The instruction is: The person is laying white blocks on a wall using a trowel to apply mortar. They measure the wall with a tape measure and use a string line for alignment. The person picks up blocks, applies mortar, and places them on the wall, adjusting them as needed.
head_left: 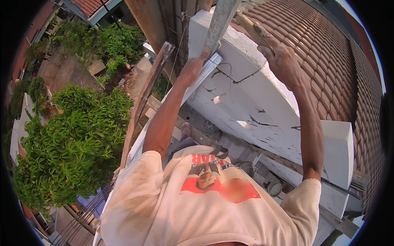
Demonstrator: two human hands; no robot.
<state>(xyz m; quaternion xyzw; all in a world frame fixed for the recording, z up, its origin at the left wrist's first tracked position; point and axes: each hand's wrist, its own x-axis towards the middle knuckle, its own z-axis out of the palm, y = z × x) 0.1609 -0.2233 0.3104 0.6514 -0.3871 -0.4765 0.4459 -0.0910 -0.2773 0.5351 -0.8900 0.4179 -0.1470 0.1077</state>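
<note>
My left hand (196, 67) is closed around the lower end of a long grey straight bar (221, 26), its thumb showing and the other fingers mostly hidden. The bar rises past the top edge of a white wall panel (250, 96). Out to the right, above the panel's top edge, my right hand (282, 61) grips a tan wooden stick or handle (249, 28). Its far end lies near the roof, and I cannot make out its kind. A pale metal strip (207, 71) runs beside the panel below my left hand.
A brown tiled roof (316, 45) slopes away behind the panel. At the left stand a rough timber (143, 94) and a tall brown board (158, 30); beyond them is a drop to trees (74, 143). Bent wires (242, 78) stick out of the panel. Buckets (274, 188) stand below.
</note>
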